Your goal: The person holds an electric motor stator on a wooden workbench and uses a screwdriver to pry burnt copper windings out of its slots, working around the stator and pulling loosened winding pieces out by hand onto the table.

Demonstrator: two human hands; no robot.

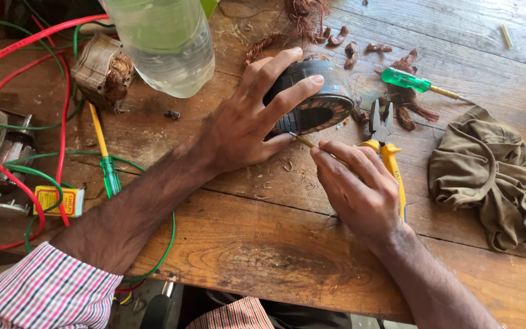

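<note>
The round, dark steel motor stator ring point(312, 97), banded with a grey wrap and slotted on its inner face, stands tilted on edge on the worn wooden workbench point(263, 256). The left hand point(245, 125) clasps it from the near side, fingers spread over the top rim and thumb tucked under, pressing it down against the wood. Just below that clasp, the right hand point(360, 186) pinches a thin yellowish stick-like tool point(304, 141) between thumb and fingertips, its tip set at the lower edge of the ring's opening; what the tool is made of cannot be told.

The likely trouble is a slip. The ring rests on a narrow curved edge, so a hard push from the tool could roll it out from under the left fingers. The tip points toward the left thumb, and if it skids off the slot it could jab that thumb or scrape the slot lining.

Right of the pinching hand, just beside its knuckles, lie yellow-handled cutting pliers point(388, 152), which a jerked wrist could knock. Beyond them lie curled scraps of copper winding point(406, 116) and a green-handled screwdriver point(412, 80). Above the left wrist hangs a clear plastic bottle point(165, 42), near enough to tip.
</note>
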